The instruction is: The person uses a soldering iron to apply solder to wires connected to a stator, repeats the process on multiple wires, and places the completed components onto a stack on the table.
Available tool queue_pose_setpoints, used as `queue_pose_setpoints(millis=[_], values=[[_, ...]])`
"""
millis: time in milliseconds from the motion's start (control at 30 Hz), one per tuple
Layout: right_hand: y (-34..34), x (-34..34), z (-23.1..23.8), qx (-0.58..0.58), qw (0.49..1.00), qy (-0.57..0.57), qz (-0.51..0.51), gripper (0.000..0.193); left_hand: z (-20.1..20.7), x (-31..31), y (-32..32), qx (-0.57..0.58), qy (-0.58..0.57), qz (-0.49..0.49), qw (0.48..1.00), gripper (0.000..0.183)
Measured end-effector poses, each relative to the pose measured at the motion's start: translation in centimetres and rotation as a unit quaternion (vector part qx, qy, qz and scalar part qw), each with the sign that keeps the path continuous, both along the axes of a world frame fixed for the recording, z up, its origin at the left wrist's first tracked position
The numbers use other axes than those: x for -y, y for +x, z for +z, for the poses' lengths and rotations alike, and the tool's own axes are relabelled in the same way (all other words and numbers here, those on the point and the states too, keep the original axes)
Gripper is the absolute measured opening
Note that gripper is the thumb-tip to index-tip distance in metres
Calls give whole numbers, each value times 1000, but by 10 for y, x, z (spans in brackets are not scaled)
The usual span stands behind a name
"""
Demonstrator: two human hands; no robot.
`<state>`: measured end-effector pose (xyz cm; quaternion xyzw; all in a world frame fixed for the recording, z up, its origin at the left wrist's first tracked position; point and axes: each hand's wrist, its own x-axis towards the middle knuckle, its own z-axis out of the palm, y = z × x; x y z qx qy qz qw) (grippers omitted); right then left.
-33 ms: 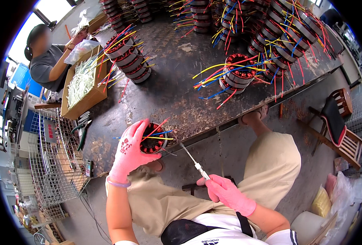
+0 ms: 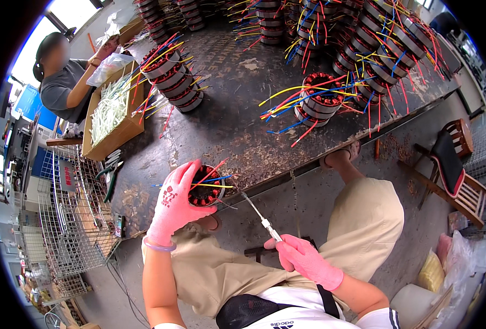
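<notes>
My left hand (image 2: 170,207), in a pink glove, grips a ring-shaped motor stator (image 2: 204,198) at the table's front edge. Red windings line the stator, and red, blue and yellow wires cross its opening and stick out. In my pink-gloved right hand (image 2: 308,261), fingers closed, is a hand tool (image 2: 268,226) with a white handle and a thin metal shaft. Its shaft slants up toward the stator, and the tip lies just right of the wire ends. Whether the tip touches a wire I cannot tell.
A stator stack (image 2: 174,88) stands at the left, another (image 2: 317,104) at the right, with several more behind. A cardboard box (image 2: 136,129) holds white sleeves; green-handled pliers (image 2: 110,178) lie near it. A co-worker (image 2: 62,82) sits far left. A wooden chair (image 2: 451,164) is at right.
</notes>
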<state>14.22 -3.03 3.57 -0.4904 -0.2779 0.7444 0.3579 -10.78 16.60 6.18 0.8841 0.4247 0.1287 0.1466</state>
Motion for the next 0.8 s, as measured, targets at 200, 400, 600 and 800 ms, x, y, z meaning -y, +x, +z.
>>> queue_pose_setpoints(millis=[200, 400, 600, 800], values=[[-1, -3, 1, 17, 1000, -9, 4, 35, -3, -1, -1, 5, 5, -4, 1000, 100], [-3, -4, -1, 7, 1000, -15, 0, 35, -2, -1, 0, 6, 6, -8, 1000, 98], [-3, -3, 4, -3, 1000, -11, -4, 34, -2, 0, -1, -5, 18, -8, 1000, 98], [-1, -8, 14, 33, 999, -29, 18, 33, -2, -1, 1, 3, 16, -13, 1000, 98]])
